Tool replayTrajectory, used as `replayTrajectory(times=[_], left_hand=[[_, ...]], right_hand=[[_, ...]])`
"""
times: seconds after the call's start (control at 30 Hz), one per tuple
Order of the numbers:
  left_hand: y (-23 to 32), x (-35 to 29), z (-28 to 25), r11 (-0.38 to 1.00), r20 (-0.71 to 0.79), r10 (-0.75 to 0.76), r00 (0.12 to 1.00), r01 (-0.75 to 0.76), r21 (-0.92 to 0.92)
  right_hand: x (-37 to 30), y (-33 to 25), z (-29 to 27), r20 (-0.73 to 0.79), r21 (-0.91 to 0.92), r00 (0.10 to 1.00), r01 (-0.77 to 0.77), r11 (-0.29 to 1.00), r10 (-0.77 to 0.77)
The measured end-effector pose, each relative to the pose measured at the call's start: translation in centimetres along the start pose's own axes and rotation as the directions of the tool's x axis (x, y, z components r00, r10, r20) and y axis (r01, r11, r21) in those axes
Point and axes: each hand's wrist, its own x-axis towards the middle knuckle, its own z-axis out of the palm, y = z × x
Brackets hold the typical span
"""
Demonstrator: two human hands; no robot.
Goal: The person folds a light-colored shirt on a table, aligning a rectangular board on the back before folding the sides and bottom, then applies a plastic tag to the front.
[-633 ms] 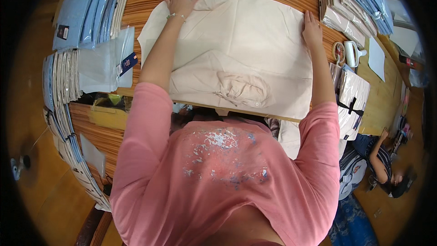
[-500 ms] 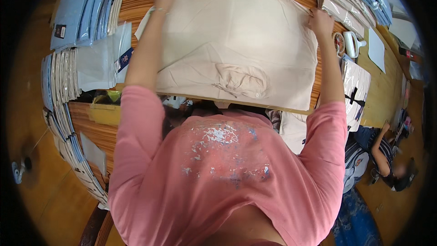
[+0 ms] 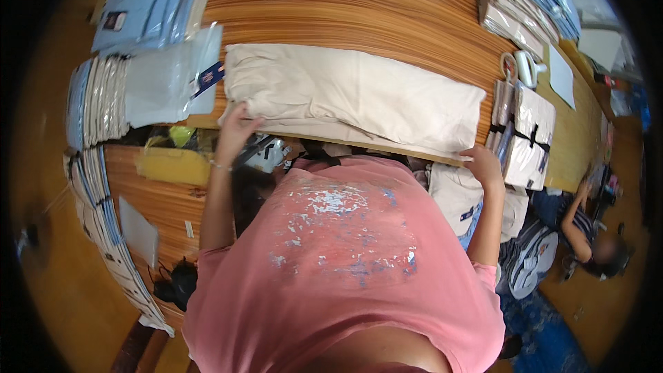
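A cream shirt (image 3: 359, 90) lies folded over into a long, low band along the near edge of the wood-grain table. My left hand (image 3: 238, 128) is at its near left corner, fingers bent in and pinching the cloth at the edge. At the near right corner, my right hand (image 3: 485, 166) grips the shirt's edge between thumb and fingers. Soft creases run through the left half of the band, and its lower layer shows along the near side.
Bagged blue shirts (image 3: 141, 7) and clear plastic bags (image 3: 159, 86) are stacked at the left. More packed shirts (image 3: 518, 7) stand at the far right. A white tape dispenser (image 3: 526, 69) sits near a black-banded bundle (image 3: 530, 138). Another person (image 3: 587, 228) is at right.
The shirt's far part has come toward me, turning the wide spread into a narrow band. Both hands have moved from the far side down to the near corners.
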Motion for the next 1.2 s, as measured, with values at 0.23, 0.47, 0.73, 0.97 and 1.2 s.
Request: replayTrajectory(times=[0.23,0.47,0.73,0.97,1.2], left_hand=[[-3.0,-1.4,0.2,0.979,0.102,0.130,0.986,-0.144,0.142],[-2.8,-2.1,-0.8,0.968,0.233,0.204,0.951,-0.232,0.098],[1.9,5.1,-10.2,0.946,-0.026,0.322,0.946,-0.321,0.038],[4.1,14.0,3.3,0.964,0.944,-0.224,0.242,-0.089,0.251],[3.3,14.2,0.4,0.970,0.735,-0.234,0.636,0.099,0.223]], right_hand=[[14.9,-27.8,-2.7,-0.509,0.308,0.567,0.823,0.478,-0.648],[22.4,-43.1,1.0,-0.365,-0.123,0.620,0.707,0.696,-0.694],[14.2,-38.9,-0.7,-0.100,0.958,0.637,0.270,0.101,-0.764],[0.5,-36.9,-1.8,-0.182,0.973,0.731,0.036,-0.230,-0.657],[-0.2,-24.0,-0.5,-0.417,0.852,0.772,0.516,-0.091,0.480]])
